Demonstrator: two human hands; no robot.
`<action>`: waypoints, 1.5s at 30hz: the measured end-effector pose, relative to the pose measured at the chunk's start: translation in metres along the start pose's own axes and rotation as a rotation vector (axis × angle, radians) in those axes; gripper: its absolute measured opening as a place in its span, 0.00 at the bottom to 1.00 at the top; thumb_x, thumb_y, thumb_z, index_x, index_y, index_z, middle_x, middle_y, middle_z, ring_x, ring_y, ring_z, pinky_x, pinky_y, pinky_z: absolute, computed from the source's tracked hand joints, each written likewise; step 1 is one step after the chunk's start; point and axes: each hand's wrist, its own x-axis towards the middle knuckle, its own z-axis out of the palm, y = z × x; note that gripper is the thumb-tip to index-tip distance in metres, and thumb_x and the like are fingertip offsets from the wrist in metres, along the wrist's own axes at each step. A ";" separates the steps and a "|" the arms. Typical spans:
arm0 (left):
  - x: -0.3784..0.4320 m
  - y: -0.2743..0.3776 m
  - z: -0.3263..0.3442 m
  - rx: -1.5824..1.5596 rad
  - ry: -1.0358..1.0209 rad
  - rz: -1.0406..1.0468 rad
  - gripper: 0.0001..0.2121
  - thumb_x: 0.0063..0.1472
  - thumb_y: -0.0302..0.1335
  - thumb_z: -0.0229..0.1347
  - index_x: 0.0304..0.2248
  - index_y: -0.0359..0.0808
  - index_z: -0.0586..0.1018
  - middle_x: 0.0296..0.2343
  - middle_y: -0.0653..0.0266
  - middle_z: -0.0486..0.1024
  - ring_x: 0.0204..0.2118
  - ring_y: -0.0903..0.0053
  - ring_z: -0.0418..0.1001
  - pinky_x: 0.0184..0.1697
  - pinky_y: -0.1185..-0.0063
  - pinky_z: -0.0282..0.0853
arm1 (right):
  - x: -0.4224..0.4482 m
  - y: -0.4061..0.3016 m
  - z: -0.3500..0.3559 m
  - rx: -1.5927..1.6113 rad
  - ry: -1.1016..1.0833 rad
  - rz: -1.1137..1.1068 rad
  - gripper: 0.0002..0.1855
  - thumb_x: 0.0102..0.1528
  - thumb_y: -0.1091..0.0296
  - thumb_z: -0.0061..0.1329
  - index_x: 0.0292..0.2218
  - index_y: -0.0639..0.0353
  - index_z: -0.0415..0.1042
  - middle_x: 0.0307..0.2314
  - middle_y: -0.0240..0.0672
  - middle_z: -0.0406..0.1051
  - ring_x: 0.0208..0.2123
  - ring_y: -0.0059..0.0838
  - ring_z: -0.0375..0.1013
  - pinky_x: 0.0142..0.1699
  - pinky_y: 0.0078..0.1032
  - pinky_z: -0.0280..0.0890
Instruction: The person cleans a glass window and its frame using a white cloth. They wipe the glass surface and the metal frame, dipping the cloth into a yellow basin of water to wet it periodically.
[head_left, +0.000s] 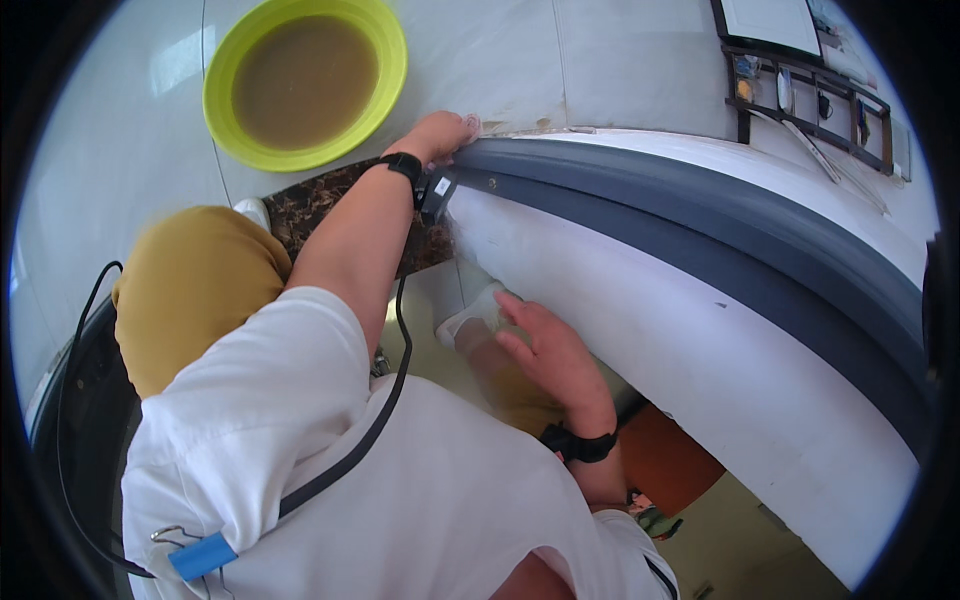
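Observation:
My left hand (435, 136) reaches to the foot of a dark grey door frame (600, 176). Its fingers are closed on a small translucent crumpled pad (471, 129), pressed by the frame's end near the floor; what the pad is made of is unclear. My right hand (551, 356) holds nothing and hovers with its fingers apart beside the white inner face (660, 300) of the doorway. Below my left forearm lies a dark brown marbled threshold (322, 202). Beyond it, a lime-green basin (214, 90) holds murky brown water (304, 82).
A dark shelf rack (814, 97) with small items stands at the upper right. Behind my right wrist is a reddish-brown panel (664, 457). My mustard-clad knee (199, 292) and white shoe (487, 304) are close by. A black cable (405, 337) runs over my shirt.

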 end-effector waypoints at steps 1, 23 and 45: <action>-0.006 0.005 -0.003 0.026 -0.008 0.022 0.14 0.60 0.39 0.55 0.26 0.35 0.73 0.17 0.63 0.69 0.16 0.75 0.70 0.18 0.72 0.66 | 0.000 0.001 0.000 -0.017 0.007 -0.029 0.26 0.61 0.62 0.48 0.58 0.57 0.64 0.41 0.47 0.72 0.44 0.49 0.70 0.50 0.37 0.66; -0.274 0.360 0.049 -0.335 -0.188 0.838 0.11 0.65 0.35 0.51 0.38 0.36 0.76 0.24 0.67 0.71 0.14 0.78 0.69 0.13 0.80 0.69 | -0.017 0.028 0.014 -0.132 0.196 -0.164 0.25 0.61 0.58 0.49 0.57 0.54 0.67 0.44 0.49 0.73 0.47 0.51 0.72 0.51 0.40 0.67; -0.226 0.277 0.053 -0.161 0.104 0.562 0.19 0.67 0.45 0.46 0.35 0.34 0.74 0.20 0.61 0.71 0.08 0.71 0.66 0.10 0.75 0.64 | -0.014 0.041 0.014 -0.152 0.209 -0.180 0.27 0.59 0.54 0.48 0.57 0.56 0.68 0.48 0.49 0.72 0.50 0.51 0.71 0.54 0.38 0.66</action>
